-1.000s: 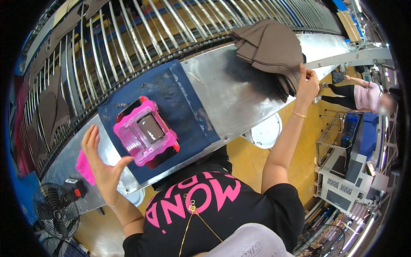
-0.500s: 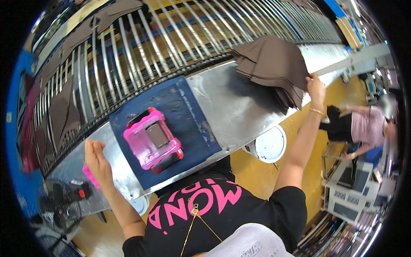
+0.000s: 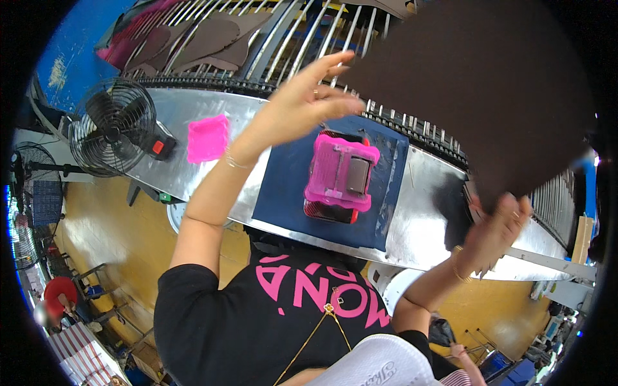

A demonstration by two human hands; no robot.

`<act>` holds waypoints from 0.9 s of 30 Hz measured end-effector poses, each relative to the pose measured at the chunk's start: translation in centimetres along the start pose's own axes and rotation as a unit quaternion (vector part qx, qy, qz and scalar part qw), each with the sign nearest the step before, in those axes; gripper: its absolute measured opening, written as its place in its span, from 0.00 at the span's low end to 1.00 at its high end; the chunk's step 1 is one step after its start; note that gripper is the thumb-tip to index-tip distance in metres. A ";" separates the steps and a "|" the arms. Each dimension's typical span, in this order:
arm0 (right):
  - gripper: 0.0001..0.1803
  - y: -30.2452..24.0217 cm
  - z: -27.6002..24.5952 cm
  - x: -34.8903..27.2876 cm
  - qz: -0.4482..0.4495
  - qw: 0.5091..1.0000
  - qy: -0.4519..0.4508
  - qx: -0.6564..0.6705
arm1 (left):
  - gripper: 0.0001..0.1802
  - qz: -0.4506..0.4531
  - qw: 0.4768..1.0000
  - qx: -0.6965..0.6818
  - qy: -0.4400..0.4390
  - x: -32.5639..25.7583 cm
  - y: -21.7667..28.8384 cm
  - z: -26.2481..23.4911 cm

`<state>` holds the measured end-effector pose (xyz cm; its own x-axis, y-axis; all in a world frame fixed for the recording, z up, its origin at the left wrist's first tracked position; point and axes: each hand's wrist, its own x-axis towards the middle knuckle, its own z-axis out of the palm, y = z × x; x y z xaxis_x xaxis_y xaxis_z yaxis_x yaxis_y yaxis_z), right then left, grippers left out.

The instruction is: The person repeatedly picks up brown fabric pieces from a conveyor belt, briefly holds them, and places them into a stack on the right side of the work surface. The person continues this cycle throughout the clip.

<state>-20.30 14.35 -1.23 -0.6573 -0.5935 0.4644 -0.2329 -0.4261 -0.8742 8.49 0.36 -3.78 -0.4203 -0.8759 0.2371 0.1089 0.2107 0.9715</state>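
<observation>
Both hands, the left hand (image 3: 309, 96) and right hand (image 3: 496, 235), gripped the brown sheet (image 3: 476, 96), best kept taut above the worktop (image 3: 418, 225).

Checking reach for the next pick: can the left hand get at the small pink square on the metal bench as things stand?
Probably yes. The left hand is raised, pinching the edge of the brown sheet, so it would have to let go first. The pink square lies bare on the metal bench, with nothing between.

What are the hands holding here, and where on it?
Both hands hold one large dark brown sheet: the left hand pinches its left edge, the right hand grips its lower corner.
</observation>
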 end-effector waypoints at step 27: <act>0.06 9.8 -1.4 -5.1 -0.107 0.864 -0.379 -0.314 | 0.05 -0.115 0.946 0.302 -0.017 -6.9 0.6 -5.0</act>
<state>-20.23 14.12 -12.30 0.0511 -0.9248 0.3770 -0.7904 -0.2681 -0.5507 15.98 4.38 -4.89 -0.4008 -0.9161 0.0089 -0.5189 0.2350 0.8219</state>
